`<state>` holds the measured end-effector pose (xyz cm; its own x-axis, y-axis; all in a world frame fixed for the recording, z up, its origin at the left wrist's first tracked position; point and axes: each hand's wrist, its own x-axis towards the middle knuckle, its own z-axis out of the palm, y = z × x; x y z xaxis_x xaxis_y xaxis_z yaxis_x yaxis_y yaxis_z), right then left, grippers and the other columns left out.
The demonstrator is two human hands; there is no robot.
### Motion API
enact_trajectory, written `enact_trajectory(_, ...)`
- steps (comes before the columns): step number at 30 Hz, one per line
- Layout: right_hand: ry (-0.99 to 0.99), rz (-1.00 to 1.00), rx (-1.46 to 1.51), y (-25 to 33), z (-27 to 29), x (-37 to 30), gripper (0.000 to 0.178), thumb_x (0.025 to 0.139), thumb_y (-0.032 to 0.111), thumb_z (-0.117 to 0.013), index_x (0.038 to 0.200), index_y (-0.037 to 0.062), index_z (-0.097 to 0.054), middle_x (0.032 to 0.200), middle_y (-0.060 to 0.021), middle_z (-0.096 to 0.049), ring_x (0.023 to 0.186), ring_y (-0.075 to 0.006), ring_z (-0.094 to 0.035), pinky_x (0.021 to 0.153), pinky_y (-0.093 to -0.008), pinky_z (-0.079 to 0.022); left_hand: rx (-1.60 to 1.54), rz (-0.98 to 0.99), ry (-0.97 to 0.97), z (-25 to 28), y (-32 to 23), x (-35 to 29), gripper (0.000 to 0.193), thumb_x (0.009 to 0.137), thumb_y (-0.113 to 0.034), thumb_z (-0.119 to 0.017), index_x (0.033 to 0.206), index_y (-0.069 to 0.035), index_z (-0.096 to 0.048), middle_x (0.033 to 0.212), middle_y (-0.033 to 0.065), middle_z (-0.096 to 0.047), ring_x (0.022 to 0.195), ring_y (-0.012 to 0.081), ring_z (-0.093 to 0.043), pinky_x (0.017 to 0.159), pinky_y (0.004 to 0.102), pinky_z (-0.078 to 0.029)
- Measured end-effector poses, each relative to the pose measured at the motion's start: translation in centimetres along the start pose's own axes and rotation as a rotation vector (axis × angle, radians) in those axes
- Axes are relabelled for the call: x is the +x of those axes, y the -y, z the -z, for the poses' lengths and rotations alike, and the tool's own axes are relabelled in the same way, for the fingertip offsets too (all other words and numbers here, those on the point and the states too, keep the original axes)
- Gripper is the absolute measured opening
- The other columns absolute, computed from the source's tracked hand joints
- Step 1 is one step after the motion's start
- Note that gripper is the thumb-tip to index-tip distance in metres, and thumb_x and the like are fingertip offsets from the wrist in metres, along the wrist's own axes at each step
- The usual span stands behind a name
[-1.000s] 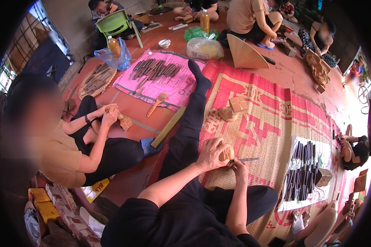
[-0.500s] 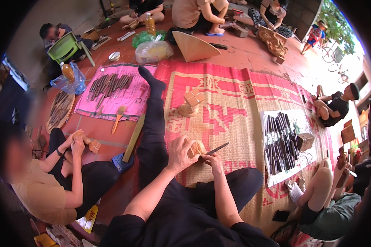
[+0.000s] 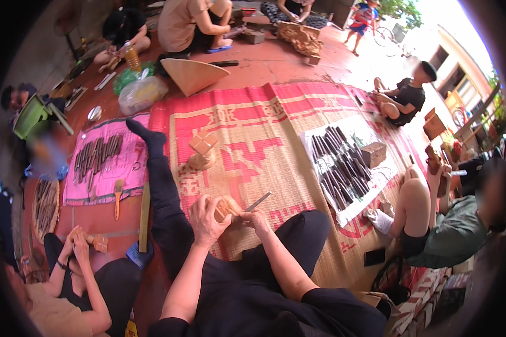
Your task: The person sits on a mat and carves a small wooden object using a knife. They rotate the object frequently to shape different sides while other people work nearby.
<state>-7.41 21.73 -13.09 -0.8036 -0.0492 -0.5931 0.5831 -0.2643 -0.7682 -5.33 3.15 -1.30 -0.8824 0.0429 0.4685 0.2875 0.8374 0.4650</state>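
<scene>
Red-and-tan matting [image 3: 287, 168] stretched below; left hand [image 3: 207, 220] curled around the pale wooden piece [image 3: 227, 208], and right hand [image 3: 257, 221], just beside it, pinched the slim tool [image 3: 258, 201], whose long axis slanted forward and rightward, away from the left hand!

Through a head-worn fisheye, I look down over the near left hand [image 3: 207, 221] and right hand [image 3: 257, 221], facing across a woven mat [image 3: 289, 168].
</scene>
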Motion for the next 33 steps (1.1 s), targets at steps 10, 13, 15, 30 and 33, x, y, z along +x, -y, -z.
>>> enact_trajectory(10, 0.058, -0.011, 0.053, -0.7, 0.4, 0.3, 0.023, 0.08, 0.014, -0.073, 0.097, 0.0027, -0.063, 0.09, -0.0084, -0.068, 0.081, -0.0205, -0.065, 0.073, -0.0343, -0.053, 0.011, 0.007, 0.018, -0.1, -0.4, 0.2, 0.049, 0.064, -0.029, -0.073, 0.109, -0.014, -0.06, 0.111, 0.0084, -0.05, 0.103, 0.0304, -0.051, 0.092, 0.0448, -0.038)
enact_trajectory(13, 0.023, -0.022, 0.009, -1.4, 0.3, 0.7, 0.023, 0.079, 0.015, -0.073, 0.096, 0.0035, -0.062, 0.088, -0.0097, -0.067, 0.08, -0.021, -0.065, 0.071, -0.0355, -0.053, 0.025, -0.007, 0.02, 0.0, -0.5, 0.3, 0.052, 0.061, -0.026, -0.076, 0.108, -0.014, -0.059, 0.112, 0.0097, -0.05, 0.102, 0.0314, -0.051, 0.089, 0.0453, -0.04)
enact_trajectory(15, 0.028, -0.073, 0.24, -1.6, 0.7, 1.1, 0.024, 0.079, 0.015, -0.073, 0.096, 0.0043, -0.061, 0.088, -0.0103, -0.067, 0.08, -0.0217, -0.064, 0.07, -0.0362, -0.053, 0.029, -0.01, 0.022, -0.1, -0.6, 0.4, 0.051, 0.061, -0.026, -0.075, 0.108, -0.014, -0.059, 0.112, 0.0097, -0.05, 0.101, 0.0313, -0.051, 0.089, 0.0452, -0.039)
enact_trajectory(30, -0.093, -0.059, 0.321, -0.7, 0.2, 1.2, 0.019, 0.078, 0.013, -0.074, 0.085, 0.0068, -0.058, 0.078, -0.0043, -0.066, 0.065, -0.014, -0.064, 0.053, -0.0251, -0.05, 0.048, -0.028, 0.029, -0.3, -0.7, 0.7, 0.049, 0.062, -0.025, -0.073, 0.107, -0.013, -0.06, 0.11, 0.0094, -0.05, 0.101, 0.0307, -0.052, 0.088, 0.0449, -0.04)
enact_trajectory(33, -0.015, -0.024, 0.269, 0.1, -0.6, 0.1, 0.017, 0.079, 0.012, -0.072, 0.086, 0.0067, -0.058, 0.077, -0.0043, -0.066, 0.064, -0.0134, -0.063, 0.052, -0.0251, -0.049, 0.048, -0.032, 0.02, -0.3, -0.6, 0.6, 0.049, 0.062, -0.025, -0.073, 0.107, -0.013, -0.06, 0.11, 0.0093, -0.05, 0.101, 0.0306, -0.051, 0.088, 0.0449, -0.04)
